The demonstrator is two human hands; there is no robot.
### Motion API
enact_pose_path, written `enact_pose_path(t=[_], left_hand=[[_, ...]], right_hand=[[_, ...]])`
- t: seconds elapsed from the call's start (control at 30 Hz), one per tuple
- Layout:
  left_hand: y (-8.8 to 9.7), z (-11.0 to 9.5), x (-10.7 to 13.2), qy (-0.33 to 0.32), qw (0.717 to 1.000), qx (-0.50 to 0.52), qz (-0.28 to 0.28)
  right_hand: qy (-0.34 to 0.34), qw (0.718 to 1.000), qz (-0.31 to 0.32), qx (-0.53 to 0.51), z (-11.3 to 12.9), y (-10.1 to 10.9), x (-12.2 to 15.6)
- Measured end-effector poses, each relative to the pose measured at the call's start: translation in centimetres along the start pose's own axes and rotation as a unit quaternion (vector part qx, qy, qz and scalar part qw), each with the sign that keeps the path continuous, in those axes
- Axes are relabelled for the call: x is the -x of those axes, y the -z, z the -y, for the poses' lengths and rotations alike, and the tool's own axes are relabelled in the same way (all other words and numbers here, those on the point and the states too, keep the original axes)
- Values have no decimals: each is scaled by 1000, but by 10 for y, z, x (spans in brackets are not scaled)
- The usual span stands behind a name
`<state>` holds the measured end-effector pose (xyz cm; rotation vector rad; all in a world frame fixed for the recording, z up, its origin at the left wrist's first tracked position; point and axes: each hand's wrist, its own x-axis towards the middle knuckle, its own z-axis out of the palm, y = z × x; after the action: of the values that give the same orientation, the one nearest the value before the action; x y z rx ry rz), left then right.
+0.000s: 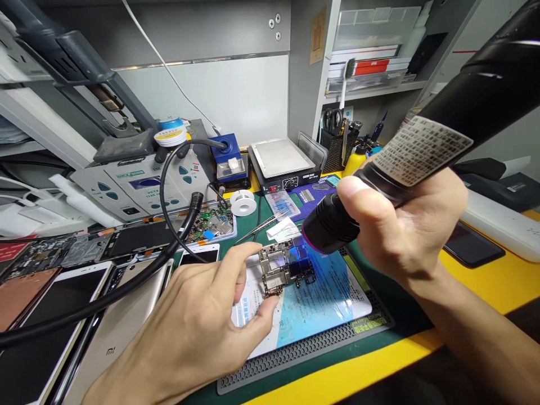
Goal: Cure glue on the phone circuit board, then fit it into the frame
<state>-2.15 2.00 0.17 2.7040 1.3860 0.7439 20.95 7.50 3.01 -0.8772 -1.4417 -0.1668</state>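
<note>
My left hand [202, 304] grips a phone circuit board [276, 264] by its left end, thumb on the near edge and index finger on the far edge. The board is tilted above a blue and white printed sheet [329, 309]. My right hand [392, 225] is wrapped round a black UV flashlight [447, 107] with a printed label on its barrel. Its head points down and left, close to the board's right end, and throws blue-violet light on it. Tweezers [264, 228] lie behind the board near a small white paper [283, 229].
A rework station [143, 180] with a thick black hose [143, 281] stands left. A solder spool [243, 203], a tray of boards [211, 222] and a heating plate [282, 157] sit behind. Several phones [122, 326] line the left; another phone [472, 244] lies right.
</note>
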Motion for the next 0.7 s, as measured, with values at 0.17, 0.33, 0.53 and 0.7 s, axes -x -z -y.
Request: enact_pose_path(t=[0.17,0.33,0.53,0.7], left_hand=[[1,-1,-1,0,1000,-10,7],[3,-3,0,2,1000,-10,11],[2,-1,1,3,1000,-8,8],[1,-1,0,4,1000,-8,10]], right_hand=[[-13,1000,6,2,-3,0,0],[-9,1000,5,8,-1,-1,0],[-12,1000,11,2,0,0,0],[-6,1000,7,-3,-1,0,1]])
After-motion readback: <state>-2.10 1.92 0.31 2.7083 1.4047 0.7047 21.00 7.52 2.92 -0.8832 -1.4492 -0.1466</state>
